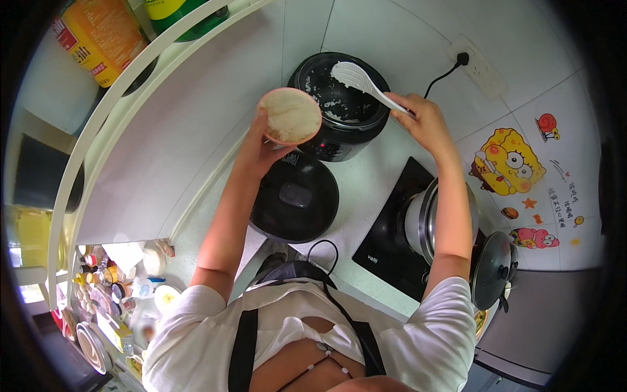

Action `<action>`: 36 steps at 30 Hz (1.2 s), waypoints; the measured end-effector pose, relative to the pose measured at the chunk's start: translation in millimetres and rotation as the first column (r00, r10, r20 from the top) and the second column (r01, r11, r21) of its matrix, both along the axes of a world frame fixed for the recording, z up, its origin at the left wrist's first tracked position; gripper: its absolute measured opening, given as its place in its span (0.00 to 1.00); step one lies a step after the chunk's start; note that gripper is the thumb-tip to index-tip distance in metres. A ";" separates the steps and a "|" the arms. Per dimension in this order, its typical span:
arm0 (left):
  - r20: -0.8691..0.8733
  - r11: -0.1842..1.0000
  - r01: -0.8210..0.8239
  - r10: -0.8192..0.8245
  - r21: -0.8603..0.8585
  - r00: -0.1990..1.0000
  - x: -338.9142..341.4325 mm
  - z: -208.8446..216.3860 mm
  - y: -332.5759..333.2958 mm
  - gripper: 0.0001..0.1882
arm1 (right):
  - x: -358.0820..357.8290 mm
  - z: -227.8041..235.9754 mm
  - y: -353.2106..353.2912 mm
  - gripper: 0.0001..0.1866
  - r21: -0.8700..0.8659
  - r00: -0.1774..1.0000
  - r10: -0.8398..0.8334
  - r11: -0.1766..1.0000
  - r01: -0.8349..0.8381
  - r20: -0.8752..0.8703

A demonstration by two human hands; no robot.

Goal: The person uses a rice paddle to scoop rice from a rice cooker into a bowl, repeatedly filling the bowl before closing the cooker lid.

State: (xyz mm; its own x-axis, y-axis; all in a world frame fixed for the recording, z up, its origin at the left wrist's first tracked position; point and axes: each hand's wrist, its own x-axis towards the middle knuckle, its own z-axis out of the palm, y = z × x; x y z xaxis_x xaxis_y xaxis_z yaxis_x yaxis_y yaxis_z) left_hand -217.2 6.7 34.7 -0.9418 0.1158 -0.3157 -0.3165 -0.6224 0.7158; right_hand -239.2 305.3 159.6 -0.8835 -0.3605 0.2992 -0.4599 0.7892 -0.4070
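Observation:
My left hand is closed round a pink-rimmed bowl filled with white rice. It is held up beside the black rice cooker, overlapping its near left edge from here. My right hand grips the handle of a white rice paddle. The paddle's head is over the cooker's dark pot, with some rice on its tip. Scattered rice grains cling to the pot's inside. Nearer to me lies a black rounded lid-like piece with a raised middle.
A black cooktop carries a steel pot, partly behind my right forearm. A dark glass lid stands farther right. A black plug sits in the wall socket. A white shelf curves along the left, above many jars and packages.

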 end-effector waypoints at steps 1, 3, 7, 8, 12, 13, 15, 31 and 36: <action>0.011 1.000 -0.003 0.003 0.008 1.000 2.6 -1.8 -1.8 0.34 | -4.7 -5.3 2.7 0.17 0.034 0.999 -0.037 0.999 0.035 0.040; 0.015 1.000 -0.007 0.007 0.022 1.000 5.0 -4.3 -3.6 0.35 | -18.4 -21.9 12.2 0.16 0.104 0.988 -0.113 0.989 0.102 0.106; 0.017 0.998 -0.014 0.013 0.060 1.000 13.8 -14.0 -8.1 0.37 | -49.0 -52.5 9.3 0.13 0.401 0.988 -0.143 0.909 0.111 0.052; 0.019 0.997 -0.019 0.018 0.069 1.000 15.1 -14.9 -9.9 0.36 | -59.6 -60.8 8.6 0.13 0.424 0.990 -0.141 0.898 0.116 0.028; 0.017 0.994 0.001 -0.003 0.112 1.000 14.4 -22.8 -15.0 0.37 | -81.2 -74.9 -4.9 0.11 0.523 0.975 -0.209 0.840 0.142 0.071; 0.025 0.994 -0.005 0.002 0.108 1.000 14.4 -21.3 -15.1 0.37 | -84.0 -76.6 -11.6 0.10 0.549 0.963 -0.245 0.823 0.145 0.114; 0.025 0.994 -0.007 0.004 0.105 1.000 13.8 -22.2 -16.1 0.38 | -88.1 -81.5 -21.6 0.09 0.563 0.978 -0.191 0.819 0.112 0.082; 0.083 0.991 -0.043 0.033 0.128 0.996 3.3 -42.1 -19.2 0.34 | -58.6 -93.0 -97.3 0.13 0.246 0.975 -0.182 0.958 0.146 0.130; 0.100 0.991 -0.067 0.056 0.112 0.993 5.1 -39.6 -18.0 0.35 | -41.6 -102.9 -102.0 0.13 0.279 0.990 -0.139 0.952 0.123 0.037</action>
State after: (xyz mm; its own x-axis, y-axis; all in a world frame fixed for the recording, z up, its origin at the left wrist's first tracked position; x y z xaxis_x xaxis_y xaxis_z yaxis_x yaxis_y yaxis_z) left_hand -212.1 -11.3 -4.8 -0.9139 0.0993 -0.3937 -0.3394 -0.7191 0.6064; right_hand -280.7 203.3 56.8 -0.9408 -0.3023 0.1535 -0.3280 0.9259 -0.1873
